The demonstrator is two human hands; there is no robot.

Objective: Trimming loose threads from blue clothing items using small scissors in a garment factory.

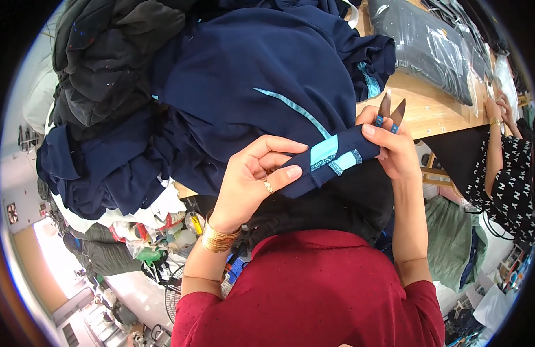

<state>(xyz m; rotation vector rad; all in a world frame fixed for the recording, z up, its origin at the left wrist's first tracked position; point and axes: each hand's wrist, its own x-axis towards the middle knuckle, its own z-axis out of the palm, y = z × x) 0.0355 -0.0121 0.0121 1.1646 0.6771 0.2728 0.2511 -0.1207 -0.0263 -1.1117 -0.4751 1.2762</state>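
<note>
The left hand (253,179) pinches a narrow strip of the navy garment (244,81), thumb on the near side and fingers (279,144) curled over the top, so the fabric is clamped rather than loosely draped. The right hand (394,150) grips the other end of the same strip, thumb pressed flat on the cloth, and between the two hands the strip is pulled fairly taut and lifted clear of the pile, which turns the light blue trim panel (331,153) and its stitched edge up toward the face, as if for close inspection of the seam. The right hand also carries a pair of thread snips (390,110), blue-handled, with the two metal blades pointing up and standing slightly apart; they are tucked in the palm so the hand can hold cloth and tool at once, with the blades kept away from the fabric. The rest of the garment trails back onto a heap of navy and dark grey clothing (105,63) covering most of the wooden desk (435,110), where bagged dark items in clear plastic (429,46) lie further off to the right. At the far right edge another person's hands (499,113) rest near the desk, well apart from the strip being held.
</note>
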